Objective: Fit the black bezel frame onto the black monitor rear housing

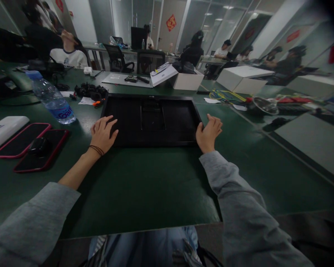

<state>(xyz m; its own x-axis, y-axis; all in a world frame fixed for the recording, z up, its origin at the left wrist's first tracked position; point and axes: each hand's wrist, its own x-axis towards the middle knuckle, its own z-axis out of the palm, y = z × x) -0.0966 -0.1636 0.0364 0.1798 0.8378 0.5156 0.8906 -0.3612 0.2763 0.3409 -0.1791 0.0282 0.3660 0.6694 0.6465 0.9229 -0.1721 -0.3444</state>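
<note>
A wide black tray-like panel with a raised rim lies flat on the green table; a bracket-like recessed part sits in its middle. My left hand rests at the panel's left front corner, palm down with the fingers spread. At the right edge is my right hand, its thumb against the rim and its fingers stretched out. Neither hand is wrapped round anything.
On the left stand a water bottle, two red-edged phones and a white box. Behind the panel lie dark cables and an open white box. Right of it are coloured cords and a metal bowl. Several people sit farther back.
</note>
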